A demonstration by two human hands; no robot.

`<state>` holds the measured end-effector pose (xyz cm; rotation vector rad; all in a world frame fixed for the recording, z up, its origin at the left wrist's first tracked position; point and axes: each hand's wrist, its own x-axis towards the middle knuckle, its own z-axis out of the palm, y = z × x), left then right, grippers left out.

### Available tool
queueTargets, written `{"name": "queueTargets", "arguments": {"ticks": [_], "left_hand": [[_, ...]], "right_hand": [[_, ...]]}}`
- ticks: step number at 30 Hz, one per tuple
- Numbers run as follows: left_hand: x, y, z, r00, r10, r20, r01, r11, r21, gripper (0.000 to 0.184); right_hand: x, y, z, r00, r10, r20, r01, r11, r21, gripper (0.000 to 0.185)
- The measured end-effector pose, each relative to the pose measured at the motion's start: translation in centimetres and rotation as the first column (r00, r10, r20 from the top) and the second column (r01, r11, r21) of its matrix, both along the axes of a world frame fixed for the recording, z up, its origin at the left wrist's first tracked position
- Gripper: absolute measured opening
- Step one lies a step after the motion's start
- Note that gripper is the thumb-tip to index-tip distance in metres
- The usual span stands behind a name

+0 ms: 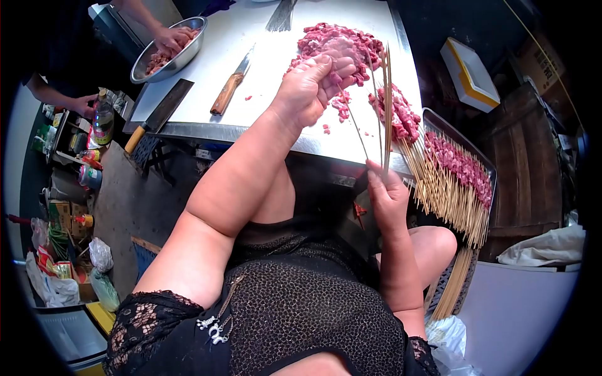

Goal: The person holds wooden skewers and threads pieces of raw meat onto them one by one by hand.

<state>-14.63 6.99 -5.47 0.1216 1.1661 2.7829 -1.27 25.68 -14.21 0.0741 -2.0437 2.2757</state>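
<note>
My left hand (pixel 313 88) is over the white table, palm turned up with the fingers curled around a small piece of raw meat (pixel 336 79). One thin skewer (pixel 358 130) slants from my right hand up to that meat. Several more bamboo skewers (pixel 387 106) stand upright in my right hand (pixel 389 195), which is closed around their lower ends at the table's front edge. Beyond my left hand lies a large heap of cut raw meat (pixel 335 41). Loaded meat skewers (pixel 401 116) lie to the right of it, sticks pointing toward me.
A metal tray (pixel 492 160) holds rows of meat skewers. On the white table (pixel 263 94) lie a wooden-handled knife (pixel 229 91), a cleaver (pixel 166 109) and metal skewers (pixel 281 15). Another person's hand (pixel 172 41) is in a metal bowl (pixel 199 44) of meat; their other hand (pixel 84 105) touches a bottle (pixel 103 122).
</note>
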Motion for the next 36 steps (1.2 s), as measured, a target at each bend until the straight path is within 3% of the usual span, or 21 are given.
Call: {"name": "queueTargets", "arguments": {"ticks": [7, 9, 13, 16, 26, 29, 32, 36], "left_hand": [[0.5, 1.4, -0.2, 0.997, 0.074, -0.012, -0.072, 0.989, 0.129, 0.021], [0.3, 1.3, -0.1, 0.994, 0.106, 0.022, -0.109, 0.966, 0.236, 0.019], [-0.1, 0.6, -0.3, 0.999, 0.037, -0.018, -0.034, 0.986, 0.165, 0.019], [-0.1, 0.7, -0.4, 0.997, 0.076, -0.008, -0.075, 0.995, 0.071, 0.02], [0.5, 1.5, -0.5, 0.996, 0.09, 0.027, -0.093, 0.983, 0.158, 0.022], [0.8, 1.6, -0.3, 0.998, 0.052, 0.036, -0.056, 0.989, 0.14, 0.026], [0.6, 1.4, -0.5, 0.999, 0.001, 0.041, -0.004, 0.998, 0.065, 0.027], [0.6, 1.5, -0.6, 0.996, -0.054, 0.067, 0.052, 0.998, 0.03, 0.024]], "right_hand": [[0.2, -1.1, -0.7, 0.999, -0.028, -0.026, 0.029, 0.999, 0.018, 0.024], [0.3, -1.4, -0.4, 1.0, -0.022, -0.019, 0.022, 1.0, 0.019, 0.023], [0.2, -1.4, -0.5, 1.0, -0.027, 0.0, 0.027, 0.999, 0.028, 0.023], [0.2, -1.2, -0.2, 0.999, -0.031, 0.009, 0.03, 0.999, 0.028, 0.022], [0.0, -1.1, -1.2, 0.997, -0.049, -0.06, 0.054, 0.995, 0.086, 0.023], [-0.2, -0.7, -1.5, 0.99, -0.049, -0.129, 0.064, 0.991, 0.119, 0.023], [0.1, -0.1, -0.3, 0.997, -0.051, -0.06, 0.059, 0.988, 0.14, 0.023], [0.2, 0.0, 0.5, 0.999, 0.023, 0.03, -0.021, 0.996, -0.084, 0.021]]}}
